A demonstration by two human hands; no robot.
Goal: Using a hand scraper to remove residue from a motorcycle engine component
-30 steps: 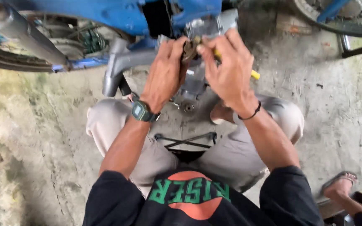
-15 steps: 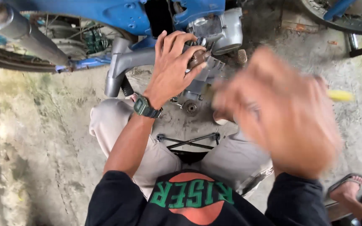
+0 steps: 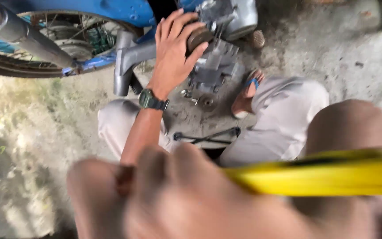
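Observation:
My left hand (image 3: pixel 173 51) reaches up to the grey engine (image 3: pixel 219 53) of a blue motorcycle (image 3: pixel 98 9) and grips a dark round engine part (image 3: pixel 198 37) at its side. A dark watch (image 3: pixel 152 101) sits on that wrist. My right hand (image 3: pixel 191 194) is very close to the camera, large and blurred, with its fingers closed around a yellow-handled tool (image 3: pixel 328 172) that points to the right. The tool's tip is out of view.
I squat on a stained concrete floor (image 3: pixel 32 146), knees apart, a sandalled foot (image 3: pixel 246 95) under the engine. A black T-shaped wrench (image 3: pixel 208 136) and small metal parts (image 3: pixel 200 99) lie between my legs. The spoked rear wheel (image 3: pixel 45 40) and grey exhaust pipe (image 3: pixel 21 33) are at upper left.
My right hand has pulled away from the engine toward the camera, carrying the yellow-handled tool. My left hand has stayed on the engine part. The view has tilted slightly.

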